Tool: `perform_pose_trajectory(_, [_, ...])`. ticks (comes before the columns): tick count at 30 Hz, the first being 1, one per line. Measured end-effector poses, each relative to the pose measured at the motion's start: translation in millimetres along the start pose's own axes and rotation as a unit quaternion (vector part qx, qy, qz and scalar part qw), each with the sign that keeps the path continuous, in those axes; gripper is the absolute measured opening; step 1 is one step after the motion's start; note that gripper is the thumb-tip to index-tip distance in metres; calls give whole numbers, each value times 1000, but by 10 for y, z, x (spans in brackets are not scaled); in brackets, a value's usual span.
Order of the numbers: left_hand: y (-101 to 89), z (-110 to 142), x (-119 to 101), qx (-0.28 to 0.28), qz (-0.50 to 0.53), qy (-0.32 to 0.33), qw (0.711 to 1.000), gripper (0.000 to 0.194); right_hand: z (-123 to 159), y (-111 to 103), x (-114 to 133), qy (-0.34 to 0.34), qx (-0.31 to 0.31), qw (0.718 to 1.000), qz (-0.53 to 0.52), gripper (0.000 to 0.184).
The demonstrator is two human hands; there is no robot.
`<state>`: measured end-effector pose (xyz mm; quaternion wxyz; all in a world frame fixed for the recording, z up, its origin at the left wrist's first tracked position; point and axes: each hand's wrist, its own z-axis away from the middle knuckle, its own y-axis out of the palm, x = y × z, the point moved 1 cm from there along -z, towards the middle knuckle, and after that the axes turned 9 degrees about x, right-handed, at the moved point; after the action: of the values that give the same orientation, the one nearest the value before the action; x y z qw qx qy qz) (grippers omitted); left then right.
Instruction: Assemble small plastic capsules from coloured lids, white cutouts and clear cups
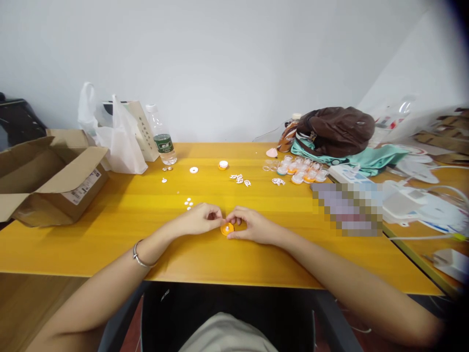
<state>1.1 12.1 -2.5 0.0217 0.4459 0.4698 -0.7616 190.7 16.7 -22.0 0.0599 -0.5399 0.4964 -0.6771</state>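
Note:
A small orange round case part [227, 231] with a whitish knob at its centre rests at the middle front of the table. My right hand [254, 226] holds it at the side, thumb below and fingers above. My left hand [203, 218] is closed in a pinch at its upper left rim; whatever sits between those fingertips is too small to make out. Left of my left hand lie several small white discs [188, 202]. Beyond my hands are white cut-out pieces [240, 180], a white ring [194, 170] and an orange-and-white round case [223, 165].
Several clear-topped round cases [299, 176] stand at right, beside clear rings [270, 168]. An open cardboard box [86, 188], white plastic bag [126, 142] and water bottle [163, 142] occupy the left. A brown bag [337, 129], power strip [342, 173] and cables are at right.

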Motion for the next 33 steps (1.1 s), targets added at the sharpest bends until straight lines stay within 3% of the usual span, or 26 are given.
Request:
perform_pose_trajectory(4, [-6, -7, 29, 25, 12, 2, 1000, 18, -4, -12, 1, 12, 5, 1000, -10, 28])
perform_pose_trajectory(10, [38, -34, 39, 15, 23, 4, 1000, 15, -16, 22, -63, 34, 8, 997, -71, 37])
perform_pose_trajectory(17, [15, -38, 66, 3, 56, -1, 998, 19, -53, 80, -116, -42, -59, 997, -18, 25])
perform_pose_trajectory(23, [-32, -23, 80, 26, 89, 17, 996, 21, -42, 88, -147, -49, -77, 996, -14, 24])
perform_pose_trajectory(26, [-60, -27, 88, 27, 58, 54, 997, 22, -34, 86, -160, -50, -88, 995, -21, 24])
perform_pose_trajectory(30, [-97, 20, 107, -38, -50, 122, 991, 22, -25, 95, -179, -49, -94, 994, -14, 25])
perform_pose_trajectory(33, [-53, 92, 137, -48, -128, 168, 976, 21, -19, 106, -182, -44, -100, 994, 5, 24])
